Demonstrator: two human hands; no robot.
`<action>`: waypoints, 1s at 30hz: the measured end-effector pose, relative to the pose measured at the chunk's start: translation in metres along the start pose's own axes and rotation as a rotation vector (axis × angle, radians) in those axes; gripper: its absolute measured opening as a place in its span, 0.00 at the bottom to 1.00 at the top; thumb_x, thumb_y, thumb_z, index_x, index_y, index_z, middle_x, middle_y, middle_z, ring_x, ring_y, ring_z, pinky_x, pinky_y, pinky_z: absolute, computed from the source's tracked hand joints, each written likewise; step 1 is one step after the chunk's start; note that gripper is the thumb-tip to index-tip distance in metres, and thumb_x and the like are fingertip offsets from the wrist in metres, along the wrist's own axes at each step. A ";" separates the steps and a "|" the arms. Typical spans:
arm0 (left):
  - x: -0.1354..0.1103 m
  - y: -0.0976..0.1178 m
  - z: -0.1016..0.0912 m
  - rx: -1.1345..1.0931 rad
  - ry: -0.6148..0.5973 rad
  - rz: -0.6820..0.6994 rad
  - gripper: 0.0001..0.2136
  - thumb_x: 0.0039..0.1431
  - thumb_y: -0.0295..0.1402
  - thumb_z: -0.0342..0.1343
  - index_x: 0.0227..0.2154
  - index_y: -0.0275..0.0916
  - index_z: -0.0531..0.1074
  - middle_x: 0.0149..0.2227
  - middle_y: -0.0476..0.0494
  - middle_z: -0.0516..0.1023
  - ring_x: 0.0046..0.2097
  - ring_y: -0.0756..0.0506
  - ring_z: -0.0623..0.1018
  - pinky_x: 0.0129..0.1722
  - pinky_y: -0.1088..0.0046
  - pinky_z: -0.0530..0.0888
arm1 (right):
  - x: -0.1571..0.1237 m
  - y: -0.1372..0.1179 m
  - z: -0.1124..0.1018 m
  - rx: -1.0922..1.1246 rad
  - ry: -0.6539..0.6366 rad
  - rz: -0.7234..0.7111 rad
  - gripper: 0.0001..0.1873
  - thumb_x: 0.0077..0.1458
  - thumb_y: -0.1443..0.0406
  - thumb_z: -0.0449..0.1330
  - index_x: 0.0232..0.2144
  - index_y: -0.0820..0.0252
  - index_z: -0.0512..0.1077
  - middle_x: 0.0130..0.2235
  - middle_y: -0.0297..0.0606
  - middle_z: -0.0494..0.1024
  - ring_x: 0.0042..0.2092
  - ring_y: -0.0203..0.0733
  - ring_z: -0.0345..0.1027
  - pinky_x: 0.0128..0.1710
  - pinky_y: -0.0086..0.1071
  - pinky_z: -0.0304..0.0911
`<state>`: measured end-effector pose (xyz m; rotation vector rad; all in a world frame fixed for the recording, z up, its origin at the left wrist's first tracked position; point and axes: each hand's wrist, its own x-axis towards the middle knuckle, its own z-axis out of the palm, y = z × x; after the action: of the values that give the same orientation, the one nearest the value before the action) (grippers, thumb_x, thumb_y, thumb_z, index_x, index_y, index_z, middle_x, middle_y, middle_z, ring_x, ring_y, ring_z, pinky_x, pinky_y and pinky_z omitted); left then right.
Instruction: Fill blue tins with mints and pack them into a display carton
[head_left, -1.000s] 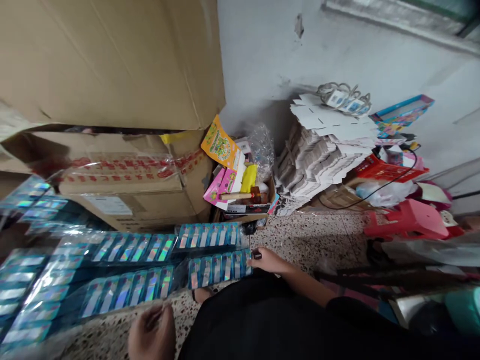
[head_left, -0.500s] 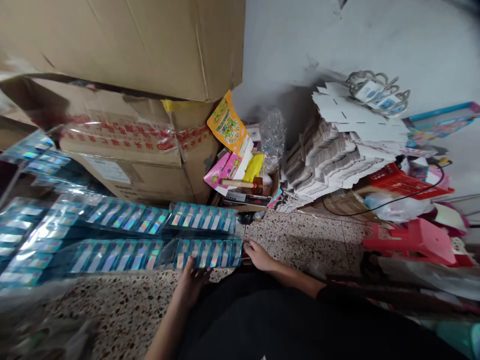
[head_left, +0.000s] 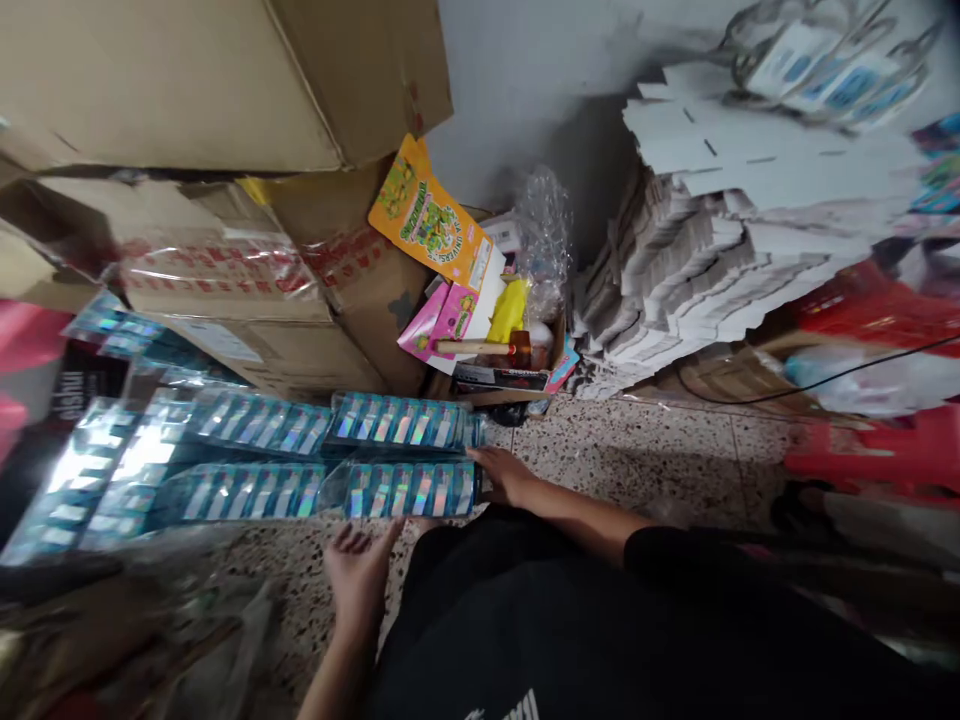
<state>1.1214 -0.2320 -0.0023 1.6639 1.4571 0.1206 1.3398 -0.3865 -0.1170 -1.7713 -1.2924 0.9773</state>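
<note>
Rows of teal holographic card packs in clear wrap lie on the speckled floor (head_left: 645,460). The nearest bundle of packs (head_left: 409,489) sits in front of me. My right hand (head_left: 504,474) rests against its right end, fingers curled on the edge. My left hand (head_left: 358,568) is just below the bundle, palm up, fingers spread and reaching under its near edge. A second row of packs (head_left: 401,421) lies behind it, and more packs (head_left: 105,470) stretch away to the left.
Big cardboard boxes (head_left: 225,290) are stacked at the back left. A small open box of toys and a hammer (head_left: 495,350) stands by the wall. A tall pile of flat white cartons (head_left: 712,240) and red plastic items (head_left: 877,450) fill the right.
My view has dropped and shifted closer. My left hand came forward from near my lap to the near edge of the front bundle. My right hand stayed at the bundle's right end.
</note>
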 end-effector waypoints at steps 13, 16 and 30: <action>0.031 0.065 0.049 0.783 -0.482 0.922 0.41 0.40 0.31 0.67 0.61 0.37 0.63 0.60 0.28 0.69 0.63 0.27 0.65 0.66 0.44 0.53 | 0.047 0.018 -0.027 0.098 -0.176 -0.197 0.29 0.44 0.68 0.73 0.51 0.57 0.76 0.55 0.46 0.77 0.56 0.52 0.70 0.55 0.38 0.63; 0.032 0.060 0.056 0.868 -0.453 0.996 0.36 0.46 0.32 0.63 0.61 0.32 0.62 0.55 0.24 0.72 0.59 0.27 0.69 0.65 0.43 0.54 | 0.060 0.017 -0.032 0.096 -0.226 -0.225 0.20 0.44 0.69 0.72 0.43 0.56 0.80 0.48 0.40 0.82 0.50 0.48 0.74 0.48 0.33 0.66; 0.035 0.049 0.046 0.876 -0.405 1.207 0.35 0.50 0.33 0.61 0.62 0.34 0.60 0.52 0.28 0.71 0.54 0.31 0.70 0.57 0.54 0.64 | 0.052 0.004 -0.038 -0.116 -0.240 -0.341 0.18 0.53 0.69 0.65 0.47 0.58 0.78 0.48 0.45 0.82 0.48 0.47 0.75 0.46 0.33 0.60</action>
<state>1.1961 -0.2230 -0.0134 2.8616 -0.0212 -0.2236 1.3860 -0.3422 -0.1120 -1.4795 -1.7656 0.9538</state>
